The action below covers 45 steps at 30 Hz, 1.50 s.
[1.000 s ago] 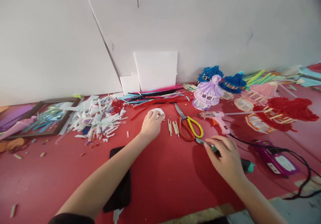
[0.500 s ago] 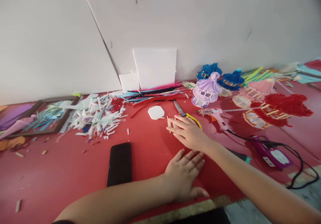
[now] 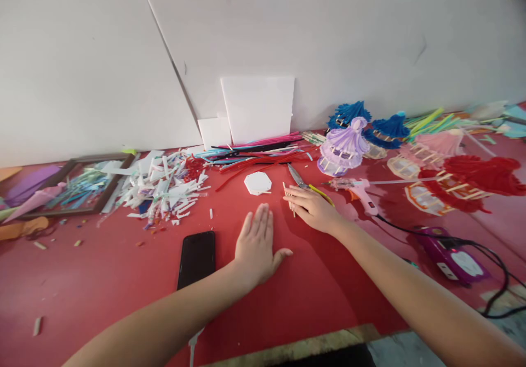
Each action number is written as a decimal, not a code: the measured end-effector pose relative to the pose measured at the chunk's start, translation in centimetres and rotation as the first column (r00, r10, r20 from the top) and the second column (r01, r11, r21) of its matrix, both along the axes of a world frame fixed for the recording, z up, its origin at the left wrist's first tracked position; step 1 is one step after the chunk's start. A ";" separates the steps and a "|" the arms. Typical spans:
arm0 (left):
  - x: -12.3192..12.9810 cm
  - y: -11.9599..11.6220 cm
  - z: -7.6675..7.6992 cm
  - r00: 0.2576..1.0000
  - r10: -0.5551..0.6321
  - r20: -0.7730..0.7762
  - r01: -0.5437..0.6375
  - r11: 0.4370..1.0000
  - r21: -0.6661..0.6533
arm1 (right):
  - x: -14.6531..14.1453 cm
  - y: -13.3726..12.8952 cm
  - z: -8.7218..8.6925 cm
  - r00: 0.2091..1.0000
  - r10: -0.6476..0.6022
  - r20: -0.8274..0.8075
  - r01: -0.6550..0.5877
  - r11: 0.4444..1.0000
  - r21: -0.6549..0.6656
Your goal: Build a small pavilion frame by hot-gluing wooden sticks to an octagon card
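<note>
My left hand (image 3: 255,245) lies flat on the red table, fingers stretched forward and thumb out to the side, holding nothing. My right hand (image 3: 311,209) rests with extended fingers over a small group of short wooden sticks (image 3: 291,198), partly covering them. Just ahead of my left hand sits a white octagonal piece (image 3: 258,183) with small marks along its rim and a stick at its near edge. Beyond my right fingers are pliers (image 3: 297,175) with yellow handles, partly hidden by that hand.
A black phone (image 3: 197,259) lies left of my left hand. Further left are a heap of white scraps (image 3: 168,183) and a frame (image 3: 96,205). To the right are a pink glue gun (image 3: 358,193), a purple power strip (image 3: 454,257) and several small pipe-cleaner pavilions (image 3: 344,145).
My left hand has swept left and forward across the table, away from beneath my right wrist. The right hand stays over the sticks. The view has shifted slightly.
</note>
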<state>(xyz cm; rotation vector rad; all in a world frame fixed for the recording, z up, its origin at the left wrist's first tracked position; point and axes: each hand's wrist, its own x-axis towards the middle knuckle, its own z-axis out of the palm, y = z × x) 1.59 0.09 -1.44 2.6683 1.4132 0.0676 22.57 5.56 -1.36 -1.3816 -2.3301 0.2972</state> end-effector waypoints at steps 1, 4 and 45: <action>0.0 0.0 -0.6 1.000 0.005 0.006 -0.005 1.000 0.018 | 0.0 0.1 -0.1 1.000 -0.006 -0.011 0.006 1.000 0.000; 1.3 -0.3 -1.8 0.992 -0.111 0.058 0.110 0.994 0.018 | 0.2 0.3 -0.5 0.999 -0.020 -0.040 0.021 1.000 0.004; 0.2 2.0 -0.8 0.975 -0.211 -0.068 0.210 0.978 -0.019 | 0.4 0.8 -1.0 0.995 -0.069 -0.072 0.070 0.997 0.014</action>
